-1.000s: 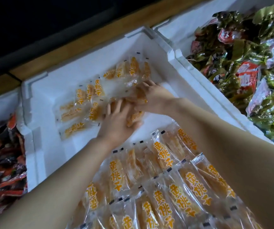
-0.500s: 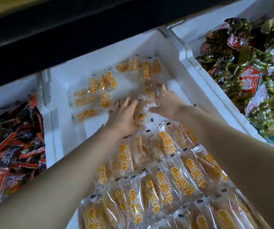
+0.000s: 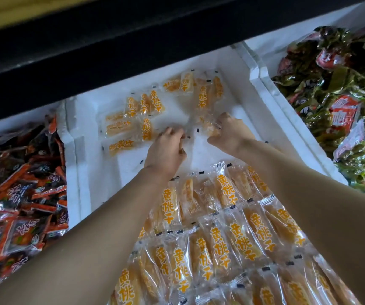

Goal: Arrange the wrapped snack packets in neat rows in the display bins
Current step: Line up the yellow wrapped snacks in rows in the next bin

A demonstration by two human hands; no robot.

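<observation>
From my remote seat, the main change over the last second is that the two hands, which were bunched together over one packet in the middle of the white foam bin (image 3: 82,172), have drawn apart. The right hand (image 3: 231,134) sits toward the far right of the bin's bare floor, fingers curled and pinching a yellow peach packet (image 3: 210,131) by its near end. The left hand (image 3: 166,151) has shifted left, its fingers curled down at the clear edge of a wrapper. I cannot tell whether it grips that wrapper or only rests on it (the film is almost invisible against the foam).

The loose packets (image 3: 130,122) at the far left lie at mixed angles, and the far cluster (image 3: 201,93) is no tidier. The neat rows (image 3: 221,227) fill the near part of the bin, with bare foam between them and the hands.

I judge the split means the shared packet has been sorted out and each hand is now free to work its own side. The next row would start on that bare strip just beyond the neat rows.
</observation>
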